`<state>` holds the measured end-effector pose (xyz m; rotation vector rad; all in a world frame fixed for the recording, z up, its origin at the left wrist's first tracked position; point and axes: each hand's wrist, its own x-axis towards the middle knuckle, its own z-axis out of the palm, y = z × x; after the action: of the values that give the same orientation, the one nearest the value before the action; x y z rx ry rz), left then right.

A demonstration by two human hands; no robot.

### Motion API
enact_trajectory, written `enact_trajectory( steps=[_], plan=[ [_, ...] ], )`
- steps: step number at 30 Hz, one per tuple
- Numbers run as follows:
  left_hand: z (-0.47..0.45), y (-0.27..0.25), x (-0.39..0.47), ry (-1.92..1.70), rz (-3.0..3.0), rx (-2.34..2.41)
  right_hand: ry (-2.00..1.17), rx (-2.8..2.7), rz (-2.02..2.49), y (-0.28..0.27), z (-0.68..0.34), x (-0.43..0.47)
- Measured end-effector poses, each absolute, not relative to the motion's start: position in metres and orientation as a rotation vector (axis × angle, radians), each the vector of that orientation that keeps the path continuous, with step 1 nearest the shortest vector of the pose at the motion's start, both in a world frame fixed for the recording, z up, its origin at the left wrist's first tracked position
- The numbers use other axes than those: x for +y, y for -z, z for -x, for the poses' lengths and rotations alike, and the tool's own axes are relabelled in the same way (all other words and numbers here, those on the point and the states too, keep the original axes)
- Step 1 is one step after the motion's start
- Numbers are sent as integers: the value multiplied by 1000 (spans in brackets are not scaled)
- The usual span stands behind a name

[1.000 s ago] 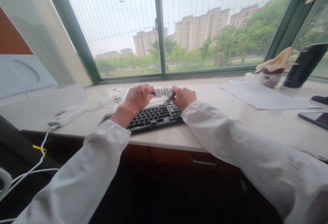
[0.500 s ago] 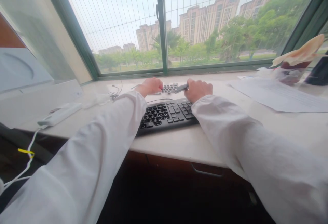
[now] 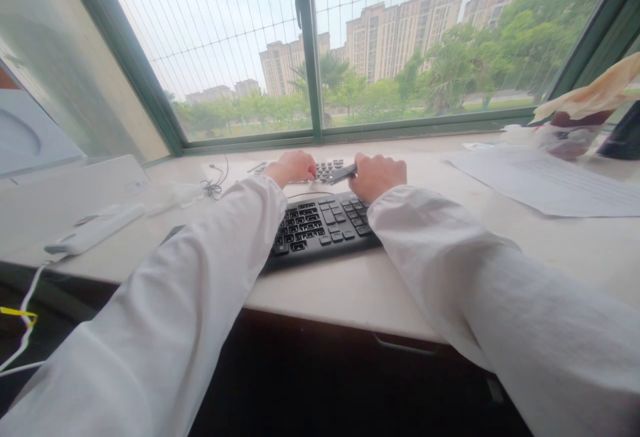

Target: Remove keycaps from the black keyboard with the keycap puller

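A black keyboard [image 3: 320, 227] lies on the white counter, with many keycaps off its left part and keys still in place on its right part. Beyond it, loose keycaps [image 3: 327, 171] are laid out in rows. My left hand [image 3: 294, 167] rests at the left end of these rows, fingers curled together; whatever is in them is hidden. In my closed right hand [image 3: 380, 175] is a flat, dark grey tool [image 3: 344, 173], its tip pointing left over the keycaps. My right wrist is above the keyboard's far right corner, and my left sleeve covers its left end.
Printed papers [image 3: 540, 180] and a plastic-wrapped item [image 3: 573, 137] lie at the right. On the left are a white power strip [image 3: 95, 229], a white box [image 3: 75, 200] and a thin dark cable [image 3: 214, 185]. A green-framed window [image 3: 318, 57] stands behind the counter.
The view has shifted slightly. My right hand and its grey tool have come a little left, nearer my left hand. My left hand stays about where it was by the keycaps.
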<state>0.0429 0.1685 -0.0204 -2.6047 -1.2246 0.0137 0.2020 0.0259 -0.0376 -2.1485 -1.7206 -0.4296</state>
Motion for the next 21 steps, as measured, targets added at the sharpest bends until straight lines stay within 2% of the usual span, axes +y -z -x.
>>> enact_trajectory(
  steps=[14,21],
  plan=[
    [-36,14,156,41,2591,-1280,422,-1731,2141,37,-202,25],
    [-15,-10,124,236,2597,-1242,435,-1679,2046,33,-197,21]
  ],
)
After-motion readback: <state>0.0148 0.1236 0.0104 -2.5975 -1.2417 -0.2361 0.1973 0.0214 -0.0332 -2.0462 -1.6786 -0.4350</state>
